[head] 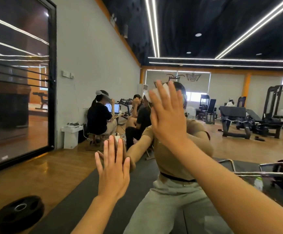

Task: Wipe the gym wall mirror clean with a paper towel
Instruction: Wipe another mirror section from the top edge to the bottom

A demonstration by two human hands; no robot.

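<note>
— White paper, is that what the right hand (167, 112) has against the mirror (238, 132)?

— Yes. From the head camera, the paper towel (161, 91) is a crumpled white wad, pinned to the glass under straight, slightly spread fingers. Only its top edge shows past the fingertips; the palm covers the remainder. The right forearm rises from the lower right corner, reaching up and leftward.

— And the left hand (113, 168)?

— Flat on the glass lower down, fingers straight and a little apart, holding nothing. Its reflection meets it fingertip to fingertip.

— What does the mirror itself look like?

— Smooth and glossy, filling nearly the whole view. It reflects the person in a tan shirt and light grey trousers, whose head is hidden behind the right hand and towel. Behind them sit seated people (100, 115) with laptops, black padded weight machines (235, 119), a wooden floor and bright ceiling light strips.

— Anything else close by?

— A round black weight plate (19, 211) with a metal centre ring lies at lower left. A black-framed glass door (19, 81) stands at left, its bottom edge cut off. A chrome bar (262, 173) at right is partly cut off by the frame.
</note>
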